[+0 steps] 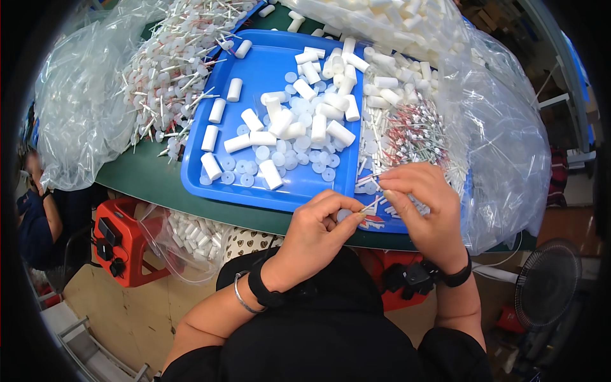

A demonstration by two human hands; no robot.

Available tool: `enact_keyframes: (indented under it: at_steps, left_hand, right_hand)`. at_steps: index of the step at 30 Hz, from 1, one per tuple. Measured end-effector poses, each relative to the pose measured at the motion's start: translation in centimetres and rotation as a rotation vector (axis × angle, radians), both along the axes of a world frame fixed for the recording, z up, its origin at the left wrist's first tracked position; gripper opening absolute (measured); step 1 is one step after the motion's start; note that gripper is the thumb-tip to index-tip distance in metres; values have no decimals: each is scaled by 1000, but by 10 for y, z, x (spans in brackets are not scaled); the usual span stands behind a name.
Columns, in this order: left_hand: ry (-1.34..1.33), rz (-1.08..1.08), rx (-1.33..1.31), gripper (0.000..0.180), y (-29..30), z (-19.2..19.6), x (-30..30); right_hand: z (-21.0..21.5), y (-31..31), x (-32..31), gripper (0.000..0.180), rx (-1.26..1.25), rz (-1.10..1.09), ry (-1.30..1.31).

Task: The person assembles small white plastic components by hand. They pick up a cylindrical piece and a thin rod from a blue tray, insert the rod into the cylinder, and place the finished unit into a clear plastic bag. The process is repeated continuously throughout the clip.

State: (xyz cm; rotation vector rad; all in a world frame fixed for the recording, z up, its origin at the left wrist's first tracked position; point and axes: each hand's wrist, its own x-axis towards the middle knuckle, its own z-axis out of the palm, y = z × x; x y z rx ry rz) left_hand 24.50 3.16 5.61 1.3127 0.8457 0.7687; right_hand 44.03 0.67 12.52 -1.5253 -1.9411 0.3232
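My left hand (318,230) is closed in a pinch over the tray's near edge. Between its thumb and forefinger sits a thin stick (370,205), with a translucent disc (344,215) at the fingertips. Just to the right, my right hand (425,207) is closed too, its thumb and forefinger pinching a thin white stick close to the left fingertips; its far end is hard to make out. Under the hands, a blue tray (394,224) carries thin white sticks and a heap of red and green wired pieces (417,137).
A larger blue tray (216,181) holds white foam cylinders (270,174) and translucent discs (247,180). Assembled stick-and-disc pieces (168,76) are piled left. Clear plastic bags (83,127) flank the green table (140,172). A red stool (124,239) and a fan (547,283) stand below. Another person sits far left.
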Motion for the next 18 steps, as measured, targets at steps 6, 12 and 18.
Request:
enact_keyframes:
  at_steps: [6,12,18]
  left_hand:
    - [30,-24,120,9,0,-5,-1]
    - [-2,-113,65,10,4,-1,-4]
    - [-55,-131,84,11,7,-1,-2]
  right_hand:
    - [10,7,1,8,-115,12,24]
    - [15,15,9,13,-142,160,-29]
    - [7,9,2,14,-342,73,160]
